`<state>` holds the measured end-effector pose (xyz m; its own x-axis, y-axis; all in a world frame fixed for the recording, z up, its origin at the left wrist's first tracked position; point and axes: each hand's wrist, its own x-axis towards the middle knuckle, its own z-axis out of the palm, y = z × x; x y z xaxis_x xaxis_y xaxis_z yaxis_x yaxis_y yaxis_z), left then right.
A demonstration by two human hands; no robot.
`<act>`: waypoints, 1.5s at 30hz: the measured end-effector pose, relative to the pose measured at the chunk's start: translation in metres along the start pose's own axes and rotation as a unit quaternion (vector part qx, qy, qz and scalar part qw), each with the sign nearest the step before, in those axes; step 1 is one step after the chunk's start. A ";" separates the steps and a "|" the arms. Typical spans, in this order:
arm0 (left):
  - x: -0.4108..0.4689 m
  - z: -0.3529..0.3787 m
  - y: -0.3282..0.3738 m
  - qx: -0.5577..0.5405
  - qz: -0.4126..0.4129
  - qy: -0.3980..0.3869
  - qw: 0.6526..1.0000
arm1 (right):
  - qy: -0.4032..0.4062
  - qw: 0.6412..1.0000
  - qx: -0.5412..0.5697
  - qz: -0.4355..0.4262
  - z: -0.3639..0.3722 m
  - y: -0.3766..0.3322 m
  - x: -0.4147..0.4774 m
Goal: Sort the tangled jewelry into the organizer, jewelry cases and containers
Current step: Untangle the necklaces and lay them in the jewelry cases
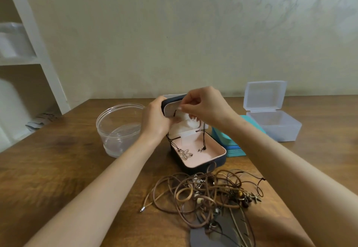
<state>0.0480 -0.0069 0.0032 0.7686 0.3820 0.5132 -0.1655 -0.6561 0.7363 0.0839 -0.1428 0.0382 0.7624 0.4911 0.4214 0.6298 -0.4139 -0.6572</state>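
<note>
Curled round the raised lid of the dark jewelry case, the left hand holds it; the right hand pinches thumb to forefinger at the lid's lining, seemingly on a black cord. Tangled jewelry lies at the case's 6 o'clock, a flower pendant inside, a round tub at 9.

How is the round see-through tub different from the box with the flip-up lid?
The round tub is round and clear as glass; the box is rectangular and cloudy. The round tub shows no lid; the box has a hinged lid standing open. The round tub sits left of the dark jewelry case; the box sits to its right. Both look plastic and stand open on the wooden table.
</note>
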 end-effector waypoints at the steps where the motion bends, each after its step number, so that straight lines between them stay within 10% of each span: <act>1: -0.001 0.000 0.001 -0.005 0.004 0.003 1.000 | 0.015 1.000 0.010 -0.014 0.004 0.001 0.000; 14: -0.013 0.000 0.009 0.204 0.081 0.055 0.974 | 0.119 0.985 0.125 -0.007 0.033 0.010 -0.005; 27: -0.027 0.030 0.005 -0.175 -0.086 0.103 0.975 | 0.120 0.931 0.323 0.124 0.039 0.008 -0.004; 45: -0.027 0.039 0.010 -0.192 -0.113 0.137 0.965 | 0.182 0.947 0.230 0.128 0.044 0.010 -0.001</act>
<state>0.0501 -0.0494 -0.0202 0.6282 0.6799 0.3782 -0.2698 -0.2655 0.9256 0.0828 -0.1135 0.0034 0.9349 0.0891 0.3436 0.3497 -0.0650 -0.9346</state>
